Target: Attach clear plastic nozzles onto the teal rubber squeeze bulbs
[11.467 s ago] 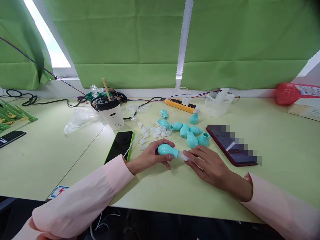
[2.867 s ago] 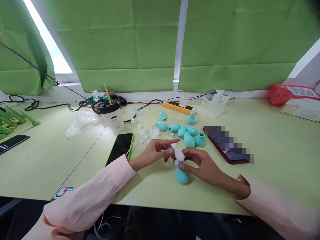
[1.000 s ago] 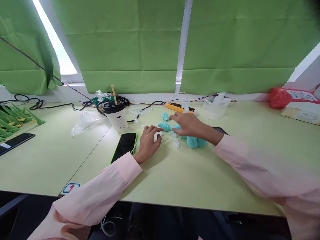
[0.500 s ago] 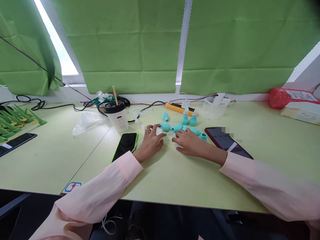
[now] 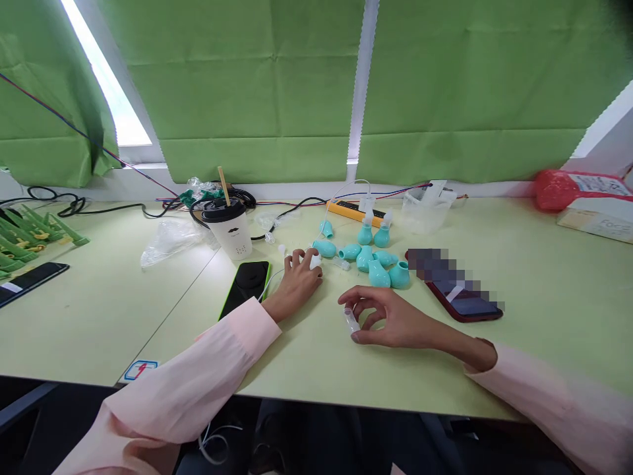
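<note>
The right hand (image 5: 395,323) pinches one small clear plastic tip (image 5: 351,321) between thumb and forefinger, the other fingers curled loosely behind it, just above the pale green table (image 5: 544,284). The left hand (image 5: 297,280) lies further back, its fingertips closed down on a small white piece (image 5: 314,261) at the near edge of a scatter of similar clear and white pieces (image 5: 284,253); whether it has lifted the piece or only presses on it is not clear. Beyond both hands lies a cluster of teal rubber bulbs (image 5: 368,260): about six lie loose on their sides or stand open-necked, and two more (image 5: 373,234) stand upright behind them with white tips fitted. The held tip is well short of that cluster, nearer the person, with bare table between. Two phones flank the hands: a black one in a lime-green case (image 5: 246,282) just left of the left wrist, and a dark red one (image 5: 457,293) to the right of the bulbs. A third phone (image 5: 27,277) lies far off to the left. One lidded paper cup (image 5: 228,227) with a wooden stirrer stands behind the green phone, a yellow power strip (image 5: 353,211) lies by the back wall. The table in front of the right hand, down to the near edge, is open.
</note>
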The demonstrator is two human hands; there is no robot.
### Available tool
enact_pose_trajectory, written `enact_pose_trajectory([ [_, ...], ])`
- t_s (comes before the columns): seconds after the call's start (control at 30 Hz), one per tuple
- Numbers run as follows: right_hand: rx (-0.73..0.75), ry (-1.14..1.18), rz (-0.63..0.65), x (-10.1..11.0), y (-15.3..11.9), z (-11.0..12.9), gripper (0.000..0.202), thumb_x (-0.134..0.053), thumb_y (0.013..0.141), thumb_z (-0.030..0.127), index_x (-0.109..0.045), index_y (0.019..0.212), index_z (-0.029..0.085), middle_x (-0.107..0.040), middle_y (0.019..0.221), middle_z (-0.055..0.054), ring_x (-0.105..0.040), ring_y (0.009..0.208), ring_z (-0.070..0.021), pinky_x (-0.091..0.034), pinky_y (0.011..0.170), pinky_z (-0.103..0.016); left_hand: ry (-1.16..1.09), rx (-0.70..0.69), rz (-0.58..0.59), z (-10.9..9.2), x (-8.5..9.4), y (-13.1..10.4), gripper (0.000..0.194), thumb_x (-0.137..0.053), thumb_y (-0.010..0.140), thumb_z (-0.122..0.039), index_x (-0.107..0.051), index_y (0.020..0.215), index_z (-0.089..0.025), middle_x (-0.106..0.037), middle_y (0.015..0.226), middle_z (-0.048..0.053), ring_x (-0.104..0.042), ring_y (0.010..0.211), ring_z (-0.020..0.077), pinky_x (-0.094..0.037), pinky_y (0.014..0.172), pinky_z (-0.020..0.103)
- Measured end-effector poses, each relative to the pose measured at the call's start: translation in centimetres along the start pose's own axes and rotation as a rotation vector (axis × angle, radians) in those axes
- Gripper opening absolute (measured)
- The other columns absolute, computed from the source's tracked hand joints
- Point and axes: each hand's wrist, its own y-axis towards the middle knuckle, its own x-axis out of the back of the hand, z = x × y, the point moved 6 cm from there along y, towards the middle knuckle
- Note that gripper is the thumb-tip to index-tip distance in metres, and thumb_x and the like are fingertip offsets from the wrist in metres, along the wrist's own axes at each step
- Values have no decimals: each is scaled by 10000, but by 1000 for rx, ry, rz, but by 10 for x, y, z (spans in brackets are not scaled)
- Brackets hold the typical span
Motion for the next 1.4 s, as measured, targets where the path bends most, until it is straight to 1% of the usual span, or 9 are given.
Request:
enact_pose_trajectory([
  [0.17, -138, 625, -72, -3, 4, -35, 300, -695, 558, 196, -576, 831, 165, -587, 835, -33, -589, 776, -180, -473, 702, -346, -197, 40, -42, -2, 14, 1, 146, -524, 744, -271, -623, 787, -173, -501, 1055, 88, -386, 965, 260, -361, 763, 408],
  [0.3, -202, 954, -222, 4, 8, -52, 160, -652, 638, 201, -572, 771, 163, -629, 814, -35, -609, 808, -184, -445, 787, -351, -629, 153, 2, -6, 22, -1, 182, -510, 755, -303, -620, 784, -161, -594, 677, 22, -478, 632, 118, -418, 617, 255],
  [0.4, -237, 1081, -277, 5, 8, -53, 189, -606, 687, 193, -557, 869, 198, -631, 820, -21, -607, 829, -181, -453, 774, -338, -796, 218, -22, -12, 27, -6, 194, -522, 743, -314, -634, 754, -156, -588, 612, 5, -432, 494, 71, -390, 501, 203],
  [0.5, -239, 1138, -269, 0, 6, -49, 385, -554, 735, 211, -448, 1104, 252, -628, 809, -12, -609, 834, -177, -446, 796, -362, -830, 143, -145, -20, 38, -9, 163, -549, 726, -280, -645, 751, -151, -564, 563, -5, -414, 468, 59, -379, 482, 193],
  [0.57, -230, 1160, -230, -5, 5, -46, 417, -511, 771, 238, -386, 1169, 249, -625, 830, -17, -606, 846, -169, -429, 833, -370, -859, 74, -213, -24, 44, -11, 151, -552, 725, -265, -645, 738, -147, -546, 525, -10, -419, 466, 61, -380, 473, 190],
  [0.77, -240, 1165, -120, -15, 7, -47, 234, -450, 808, 298, -460, 1027, 216, -593, 998, -37, -551, 966, -151, -396, 890, -348, -838, -67, -294, -33, 50, -15, 141, -539, 738, -249, -632, 740, -142, -545, 511, -9, -439, 482, 67, -396, 458, 187],
  [1.0, -274, 1205, -95, -17, 6, -49, 146, -488, 784, 305, -493, 880, 195, -594, 959, -47, -561, 931, -174, -444, 791, -335, -651, -215, -412, -40, 56, -19, 105, -520, 756, -200, -600, 778, -134, -548, 505, -12, -445, 535, 81, -428, 513, 206],
  [1.17, -312, 1207, -62, -18, 4, -48, 172, -486, 781, 328, -506, 880, 190, -598, 885, -40, -580, 841, -156, -439, 775, -330, -639, -227, -480, -40, 58, -21, 76, -541, 743, -170, -586, 786, -127, -546, 502, -16, -419, 521, 76, -422, 510, 206],
  [1.4, -305, 1186, -62, -18, 3, -46, 169, -503, 768, 332, -512, 860, 191, -611, 866, -45, -584, 805, -154, -441, 761, -338, -674, -223, -468, -39, 59, -20, 85, -527, 752, -175, -590, 796, -138, -551, 521, -12, -425, 533, 80, -425, 516, 218],
])
